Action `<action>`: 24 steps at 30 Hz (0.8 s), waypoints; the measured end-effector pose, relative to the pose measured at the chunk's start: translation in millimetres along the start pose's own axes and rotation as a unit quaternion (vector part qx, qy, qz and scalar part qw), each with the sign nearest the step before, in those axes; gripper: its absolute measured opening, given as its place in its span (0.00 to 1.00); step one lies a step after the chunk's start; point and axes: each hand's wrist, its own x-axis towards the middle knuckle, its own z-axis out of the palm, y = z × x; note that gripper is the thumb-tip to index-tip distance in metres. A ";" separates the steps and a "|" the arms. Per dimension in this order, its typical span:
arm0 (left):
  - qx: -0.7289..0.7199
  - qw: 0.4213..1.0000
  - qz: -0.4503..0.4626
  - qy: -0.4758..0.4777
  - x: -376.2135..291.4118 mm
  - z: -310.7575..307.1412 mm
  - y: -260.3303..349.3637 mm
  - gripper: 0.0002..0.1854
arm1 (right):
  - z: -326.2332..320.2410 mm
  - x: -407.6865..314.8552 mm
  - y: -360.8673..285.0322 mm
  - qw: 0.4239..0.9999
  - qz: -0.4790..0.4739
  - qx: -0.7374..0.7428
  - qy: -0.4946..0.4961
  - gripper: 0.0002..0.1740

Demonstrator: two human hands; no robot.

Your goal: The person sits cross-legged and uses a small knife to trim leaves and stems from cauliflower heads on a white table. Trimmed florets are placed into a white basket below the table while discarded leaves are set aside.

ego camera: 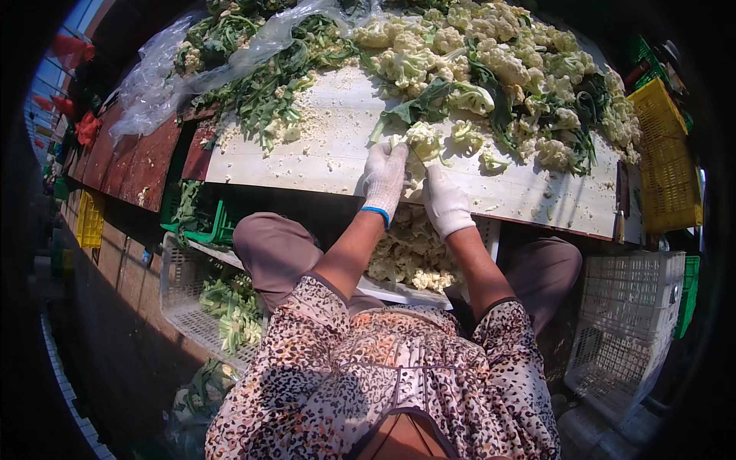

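Observation:
My left hand [384, 175], in a white knit glove with a blue cuff edge, grips a cauliflower piece [424, 141] above the front edge of the white tabletop [339, 115]. Opposite it, my right hand [445, 198], also gloved, is closed on a knife [418, 158]. Only the thin dark blade shows, slanting up from the right fist towards the left fingers; the handle is hidden. Small loose florets [467, 135] lie just beyond the right hand. Below both hands, between my knees, a white crate [491, 238] holds many cut florets [411, 253].
A large cauliflower heap [494, 57] covers the table's back right. Trimmed leaves [270, 80] and clear plastic sheeting [149, 86] lie at left. A grey crate [178, 305] with trimmings stands left of me, stacked white crates [627, 310] at right. A yellow crate [667, 161] leans beyond the table's right end.

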 end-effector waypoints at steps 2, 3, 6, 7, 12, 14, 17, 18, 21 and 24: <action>0.025 0.999 0.026 -0.005 4.2 -1.5 -7.2 0.19 | -2.8 2.7 -2.0 0.999 0.018 0.003 -0.031 0.10; 0.042 0.999 0.028 -0.006 3.8 -0.9 -8.7 0.18 | -2.6 4.2 -2.0 0.998 0.027 0.005 -0.047 0.10; 0.064 0.997 0.029 -0.010 2.1 1.7 -11.5 0.17 | 2.6 8.1 4.8 0.999 0.009 0.023 -0.034 0.11; 0.051 0.998 0.026 -0.013 1.6 2.7 -11.2 0.16 | 2.8 10.7 6.2 0.999 0.012 0.016 -0.051 0.12; 0.018 0.999 0.018 -0.027 5.3 -4.9 -13.6 0.15 | -7.5 16.1 -7.0 0.993 0.023 0.002 -0.115 0.12; 0.030 0.998 0.033 -0.039 6.1 -4.8 -20.0 0.14 | 0.6 22.1 -0.7 0.991 0.032 -0.010 -0.130 0.13; 0.002 0.999 0.034 -0.022 4.8 -4.9 -23.0 0.14 | -2.3 27.9 -9.6 0.987 0.044 -0.019 -0.150 0.13; -0.018 0.999 0.031 -0.013 4.7 -3.3 -23.5 0.14 | -6.1 29.0 -12.9 0.986 0.049 -0.024 -0.156 0.14; -0.023 0.999 0.014 -0.024 8.3 -4.7 -22.4 0.14 | -6.1 31.0 -12.9 0.985 0.056 -0.026 -0.163 0.15; -0.036 0.998 0.013 -0.051 10.7 -7.6 -24.4 0.14 | -10.9 27.9 -5.6 0.990 0.028 0.038 -0.133 0.15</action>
